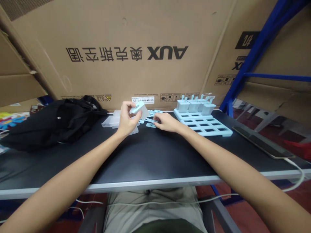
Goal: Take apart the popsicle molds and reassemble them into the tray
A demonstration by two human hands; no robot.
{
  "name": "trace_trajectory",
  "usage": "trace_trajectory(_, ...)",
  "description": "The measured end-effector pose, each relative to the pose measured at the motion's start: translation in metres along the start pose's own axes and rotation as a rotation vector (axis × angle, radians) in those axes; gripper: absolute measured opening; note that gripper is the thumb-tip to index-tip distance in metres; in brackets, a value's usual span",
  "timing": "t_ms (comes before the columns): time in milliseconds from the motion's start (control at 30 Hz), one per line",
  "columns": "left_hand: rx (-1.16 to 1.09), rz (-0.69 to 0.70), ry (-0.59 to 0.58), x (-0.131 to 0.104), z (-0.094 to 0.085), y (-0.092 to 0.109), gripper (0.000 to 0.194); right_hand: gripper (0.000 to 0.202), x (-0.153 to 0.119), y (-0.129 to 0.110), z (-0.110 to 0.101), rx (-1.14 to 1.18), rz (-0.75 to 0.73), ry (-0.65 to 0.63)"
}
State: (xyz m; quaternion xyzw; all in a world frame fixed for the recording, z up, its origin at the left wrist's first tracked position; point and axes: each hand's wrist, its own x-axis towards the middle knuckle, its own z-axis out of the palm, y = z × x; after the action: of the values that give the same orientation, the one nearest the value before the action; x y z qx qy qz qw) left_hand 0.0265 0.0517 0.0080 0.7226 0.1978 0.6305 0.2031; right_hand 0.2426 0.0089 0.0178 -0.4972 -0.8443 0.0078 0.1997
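Note:
My left hand (126,119) is raised a little above the black table (150,155) and grips a translucent popsicle mould cup with a light blue lid (140,109). My right hand (165,122) rests on the table with its fingertips on a light blue stick piece (151,125), one of several lying there. To the right lies a light blue mould tray (206,125); several filled cups (194,105) stand in its far rows, while the near slots are open. Clear cups (111,121) lie behind my left hand.
A black bag (58,123) sits at the left of the table. A dark tablet or phone with a white cable (263,142) lies at the right edge. Large cardboard boxes (126,51) wall off the back, and a blue shelf frame (250,58) stands at right.

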Motion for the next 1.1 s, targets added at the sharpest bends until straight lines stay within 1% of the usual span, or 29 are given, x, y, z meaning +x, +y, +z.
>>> trace_trajectory(100,-0.004,0.0,-0.02,-0.001,0.0,0.0,0.037,0.016,-0.002,0.01,-0.005,-0.003,0.037,-0.004)
trace_trajectory(233,-0.025,0.036,-0.07,-0.002,0.0,0.003,0.036,0.023,-0.005,0.025,-0.011,-0.03,0.058,-0.074)
trace_trajectory(300,-0.02,0.047,-0.113,-0.003,0.001,0.007,0.032,0.026,-0.005,0.032,-0.011,-0.076,0.071,-0.052)
trace_trajectory(367,0.006,0.056,-0.169,-0.006,0.003,0.012,0.027,0.025,-0.005,0.04,-0.009,-0.147,0.117,-0.017)
trace_trajectory(500,0.024,0.071,-0.301,-0.012,0.01,0.024,0.021,0.024,-0.003,0.052,-0.001,-0.209,0.242,-0.055)
trace_trajectory(567,0.009,0.075,-0.357,-0.015,0.014,0.03,0.019,0.026,-0.002,0.054,0.0,-0.211,0.278,-0.05)
trace_trajectory(667,-0.016,0.06,-0.433,-0.019,0.018,0.034,0.018,0.024,-0.002,0.053,-0.004,-0.203,0.287,-0.038)
trace_trajectory(800,-0.025,0.017,-0.528,-0.024,0.02,0.035,0.02,0.021,-0.004,0.048,-0.017,-0.139,0.271,0.009)
trace_trajectory(900,0.029,-0.015,-0.562,-0.024,0.021,0.033,0.021,0.024,-0.005,0.043,-0.026,-0.061,0.266,0.023)
trace_trajectory(967,0.073,-0.024,-0.551,-0.024,0.022,0.03,0.021,0.023,-0.006,0.039,-0.032,0.016,0.282,0.098)
trace_trajectory(1067,0.139,-0.021,-0.512,-0.022,0.022,0.023,0.022,0.018,-0.008,0.033,-0.043,0.138,0.322,0.303)
trace_trajectory(1100,0.156,-0.018,-0.494,-0.022,0.022,0.021,0.022,0.016,-0.009,0.031,-0.048,0.153,0.339,0.347)
